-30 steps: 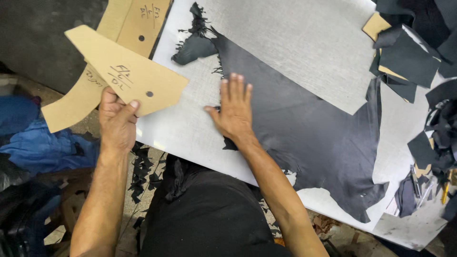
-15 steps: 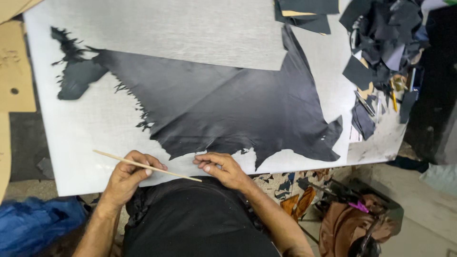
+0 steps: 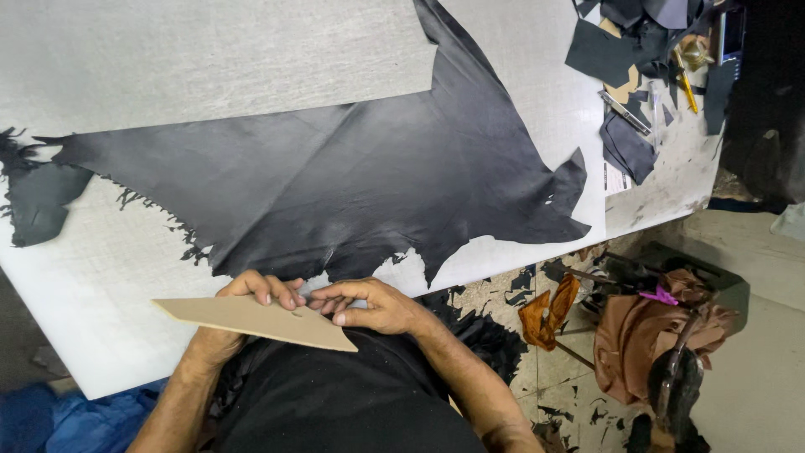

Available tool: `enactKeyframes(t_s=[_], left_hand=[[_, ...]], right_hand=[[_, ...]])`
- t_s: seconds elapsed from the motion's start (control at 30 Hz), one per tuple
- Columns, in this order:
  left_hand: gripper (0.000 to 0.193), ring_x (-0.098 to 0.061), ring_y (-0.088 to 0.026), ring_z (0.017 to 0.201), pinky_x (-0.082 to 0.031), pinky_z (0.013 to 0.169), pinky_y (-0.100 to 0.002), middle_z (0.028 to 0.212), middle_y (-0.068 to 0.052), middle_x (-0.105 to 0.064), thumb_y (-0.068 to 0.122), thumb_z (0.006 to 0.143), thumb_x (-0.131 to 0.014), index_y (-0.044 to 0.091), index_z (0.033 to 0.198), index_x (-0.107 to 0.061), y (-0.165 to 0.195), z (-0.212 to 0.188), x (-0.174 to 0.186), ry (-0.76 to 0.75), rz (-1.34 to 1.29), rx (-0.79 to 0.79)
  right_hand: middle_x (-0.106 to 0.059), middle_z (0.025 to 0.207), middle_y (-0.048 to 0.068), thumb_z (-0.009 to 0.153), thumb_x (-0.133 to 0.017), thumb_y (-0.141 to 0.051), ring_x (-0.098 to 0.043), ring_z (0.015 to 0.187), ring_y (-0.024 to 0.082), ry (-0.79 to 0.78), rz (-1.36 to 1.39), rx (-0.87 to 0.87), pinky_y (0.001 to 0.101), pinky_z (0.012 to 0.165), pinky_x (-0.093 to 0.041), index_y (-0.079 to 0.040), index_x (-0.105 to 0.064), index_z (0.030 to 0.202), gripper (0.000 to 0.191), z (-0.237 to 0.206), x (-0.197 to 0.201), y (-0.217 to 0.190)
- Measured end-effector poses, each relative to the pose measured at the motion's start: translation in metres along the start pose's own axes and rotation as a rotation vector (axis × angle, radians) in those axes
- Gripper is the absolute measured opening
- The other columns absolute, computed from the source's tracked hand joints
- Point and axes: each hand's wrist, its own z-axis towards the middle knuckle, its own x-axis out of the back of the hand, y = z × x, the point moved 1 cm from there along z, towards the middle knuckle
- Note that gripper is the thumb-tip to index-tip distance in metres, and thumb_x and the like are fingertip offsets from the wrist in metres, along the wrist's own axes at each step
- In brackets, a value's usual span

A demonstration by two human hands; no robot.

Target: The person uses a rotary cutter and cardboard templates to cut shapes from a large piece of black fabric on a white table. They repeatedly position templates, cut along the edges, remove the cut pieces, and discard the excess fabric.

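Observation:
A large black leather hide [image 3: 335, 184] lies spread on the white cutting table [image 3: 92, 285]. My left hand [image 3: 243, 306] grips a tan cardboard pattern [image 3: 251, 320], held nearly edge-on and flat just above the table's near edge. My right hand [image 3: 369, 304] has its fingers curled at the pattern's right end, thumb and fingertips pinching it. Both hands sit just below the ragged lower edge of the hide, over my black-clothed lap.
Black leather offcuts [image 3: 629, 50], a yellow pencil [image 3: 686, 84] and a metal tool [image 3: 625, 113] clutter the table's far right corner. On the floor to the right lie brown and orange scraps [image 3: 646, 327] and black trimmings. Blue cloth [image 3: 75, 419] lies at the lower left.
The view swung right along the table. The cardboard pattern came down from my raised left hand to the table's near edge, and my right hand left the hide and took hold of it.

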Motion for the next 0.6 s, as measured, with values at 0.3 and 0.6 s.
enactKeyframes(t_s=[0.3,0.6], left_hand=[[0.042,-0.060,-0.032,0.118,-0.022,0.132,-0.058,0.097,-0.011,-0.065,0.055,0.099,-0.064,0.013,0.096,-0.058,-0.023,0.050,-0.071,-0.042,-0.269,-0.186],[0.047,-0.043,-0.029,0.142,-0.030,0.128,-0.047,0.139,-0.015,-0.053,0.038,0.097,-0.072,0.011,0.129,-0.052,-0.067,0.160,-0.166,0.227,0.233,-0.369]], right_hand=[[-0.070,0.117,0.014,0.102,-0.066,-0.007,-0.068,0.090,0.016,-0.078,0.346,-0.132,0.0299,0.072,-0.058,0.004,-0.058,0.136,0.037,0.009,0.058,-0.026],[-0.068,0.106,0.012,0.096,-0.060,0.005,-0.072,0.079,0.016,0.169,0.399,-0.155,0.0278,0.064,-0.061,-0.002,-0.052,0.140,0.045,-0.057,0.165,-0.081]])
